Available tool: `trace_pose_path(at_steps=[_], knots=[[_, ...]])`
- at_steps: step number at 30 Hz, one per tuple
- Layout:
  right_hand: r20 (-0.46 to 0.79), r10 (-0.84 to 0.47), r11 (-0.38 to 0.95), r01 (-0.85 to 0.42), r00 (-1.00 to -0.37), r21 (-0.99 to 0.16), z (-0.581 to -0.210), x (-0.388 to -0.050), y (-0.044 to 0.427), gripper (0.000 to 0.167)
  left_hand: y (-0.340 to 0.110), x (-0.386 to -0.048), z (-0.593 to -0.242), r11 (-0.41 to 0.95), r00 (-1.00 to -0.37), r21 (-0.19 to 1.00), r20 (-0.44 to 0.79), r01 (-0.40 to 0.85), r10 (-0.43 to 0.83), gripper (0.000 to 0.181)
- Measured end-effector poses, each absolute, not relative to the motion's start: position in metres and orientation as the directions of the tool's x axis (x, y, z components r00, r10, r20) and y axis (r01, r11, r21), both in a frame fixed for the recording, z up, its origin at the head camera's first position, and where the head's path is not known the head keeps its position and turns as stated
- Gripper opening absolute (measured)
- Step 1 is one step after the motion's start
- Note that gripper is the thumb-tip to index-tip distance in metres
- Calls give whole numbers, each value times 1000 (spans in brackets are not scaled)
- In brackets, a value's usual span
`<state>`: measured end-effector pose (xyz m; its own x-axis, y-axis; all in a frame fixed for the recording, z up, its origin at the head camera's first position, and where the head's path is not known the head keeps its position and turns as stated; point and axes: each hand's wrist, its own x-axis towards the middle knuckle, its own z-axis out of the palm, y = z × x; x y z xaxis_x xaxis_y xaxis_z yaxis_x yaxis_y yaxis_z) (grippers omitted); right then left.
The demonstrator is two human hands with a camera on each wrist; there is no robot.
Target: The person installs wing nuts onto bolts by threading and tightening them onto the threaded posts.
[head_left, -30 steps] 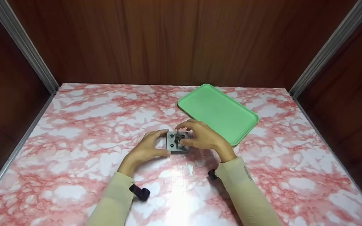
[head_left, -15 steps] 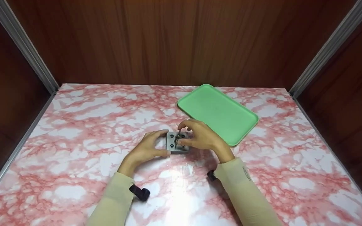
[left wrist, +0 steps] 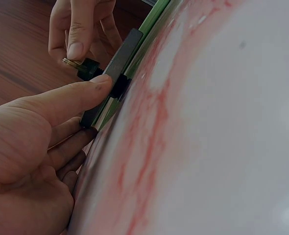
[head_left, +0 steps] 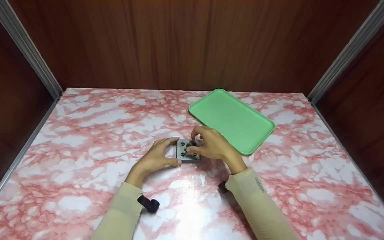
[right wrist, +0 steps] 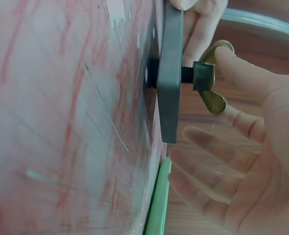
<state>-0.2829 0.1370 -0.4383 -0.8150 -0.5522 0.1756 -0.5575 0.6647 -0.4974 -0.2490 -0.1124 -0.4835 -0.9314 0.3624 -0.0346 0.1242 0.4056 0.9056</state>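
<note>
A small grey metal plate [head_left: 179, 150] with screw holes lies near the table's middle. My left hand [head_left: 157, 158] grips its left side, thumb at the near edge and fingers at the far edge. Through the plate passes a black threaded bolt [right wrist: 187, 75], which also shows on the table side. On its upper end sits a brassy wing nut [right wrist: 203, 77], with a gap of bare thread above the plate. My right hand [head_left: 213, 145] pinches the wings between thumb and index finger; its other fingers are spread loosely in the right wrist view.
A green tray [head_left: 230, 116] lies at an angle behind and right of the plate, close to my right hand. Red-and-white marbled table [head_left: 105, 133] surrounds them. Dark wooden panels [head_left: 178, 43] with metal corner posts stand at the back and sides.
The wings have turned clockwise as seen from above, with my right thumb and index finger moving along with them. My left hand and the plate have stayed in place.
</note>
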Motion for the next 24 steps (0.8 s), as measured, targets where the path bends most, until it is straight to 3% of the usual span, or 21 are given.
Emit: trace_pose_path(at_steps=[24], knots=[[214, -460, 734, -505, -862, -454, -441, -278, 128, 40, -112, -249, -483, 418, -933, 901, -47, 115, 357, 90]])
